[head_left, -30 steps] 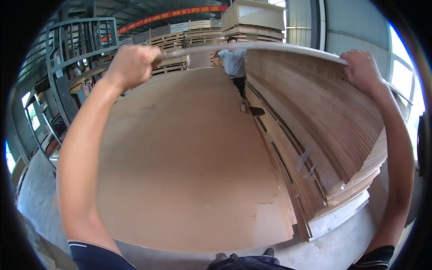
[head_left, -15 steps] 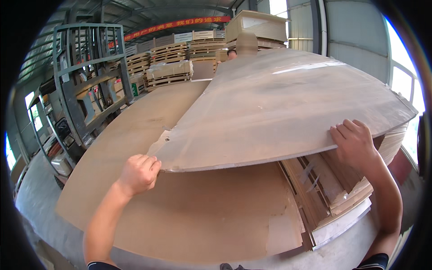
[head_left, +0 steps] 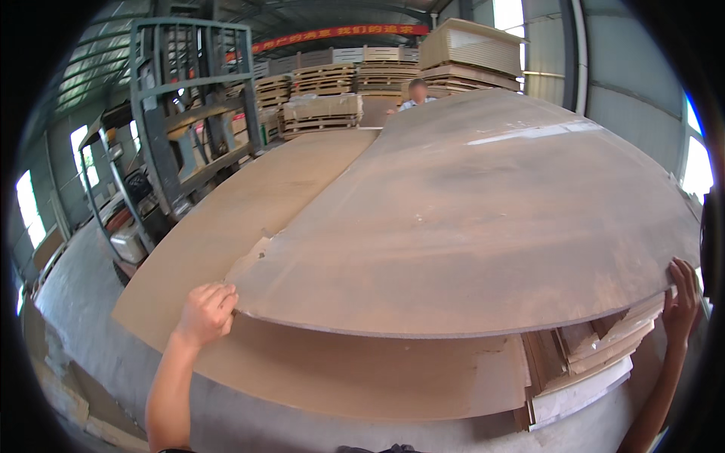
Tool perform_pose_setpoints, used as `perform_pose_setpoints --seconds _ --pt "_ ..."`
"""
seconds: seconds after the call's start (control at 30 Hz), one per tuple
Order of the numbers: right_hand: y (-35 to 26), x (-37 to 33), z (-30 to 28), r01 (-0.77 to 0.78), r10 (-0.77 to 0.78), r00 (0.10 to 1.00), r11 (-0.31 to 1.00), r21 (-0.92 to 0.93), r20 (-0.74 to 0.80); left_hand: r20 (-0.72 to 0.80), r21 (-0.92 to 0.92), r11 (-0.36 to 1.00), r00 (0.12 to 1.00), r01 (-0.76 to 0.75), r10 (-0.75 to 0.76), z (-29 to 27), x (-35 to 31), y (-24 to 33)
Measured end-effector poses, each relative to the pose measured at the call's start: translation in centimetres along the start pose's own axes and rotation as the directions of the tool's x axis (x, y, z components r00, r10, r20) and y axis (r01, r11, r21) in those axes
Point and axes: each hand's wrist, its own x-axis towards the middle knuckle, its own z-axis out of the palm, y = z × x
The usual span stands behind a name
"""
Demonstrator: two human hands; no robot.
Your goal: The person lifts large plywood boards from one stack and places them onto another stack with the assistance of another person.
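A large greyish-brown board (head_left: 453, 241) spans the middle of the view, its near edge raised above another brown sheet (head_left: 362, 374) that lies beneath it. At the board's near left corner, my left hand (head_left: 206, 312) is closed around the edge, close to a torn patch of its surface. My right hand (head_left: 682, 293) grips the near right corner, thumb below and fingers on top. A pale streak (head_left: 536, 132) crosses the board's far part. Beyond the far edge stands another person (head_left: 416, 94); whether that person's hands touch the board I cannot tell.
A forklift (head_left: 192, 113) stands at the left on the grey floor (head_left: 83, 279). Stacked boards (head_left: 589, 377) with uneven edges lie under the raised board at the right. Piled pallets (head_left: 323, 79) and a tall board stack (head_left: 472, 49) fill the back, below a red banner (head_left: 340, 36).
My right hand has slid outward along the edge to the right corner. The board's near edge sits lower and closer in view, and the person at the far end shows more.
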Motion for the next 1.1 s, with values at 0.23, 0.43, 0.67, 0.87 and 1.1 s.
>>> perform_pose_setpoints --seconds 0.23,0.43,0.67,0.87,1.1 --pt "-4.9 2.6 -1.3 0.025 -0.024 0.999 0.999 -0.046 0.025 0.021 0.008 0.998 0.998 0.066 -0.066 1.3 -8.0 -7.1" --pt "-14.2 5.2 -6.1 0.16 -0.153 0.949 0.987 -0.004 0.277 0.14 0.013 0.988 0.978 0.155 -0.155 3.2 -16.7 -15.5" --pt "-27.8 8.2 -10.5 0.291 -0.343 0.904 0.931 0.219 0.256 0.241 0.084 0.958 0.928 0.273 -0.285 3.9 -25.8 -24.3" --pt "-37.3 7.7 -11.2 0.317 -0.446 0.861 0.846 0.428 0.244 0.379 0.264 0.889 0.808 0.374 -0.452 1.0 -31.9 -28.5" --pt "-39.5 7.9 -11.6 0.183 -0.301 0.942 0.83 0.526 0.147 0.351 0.204 0.881 0.808 0.428 -0.474 -2.3 -32.6 -27.0"
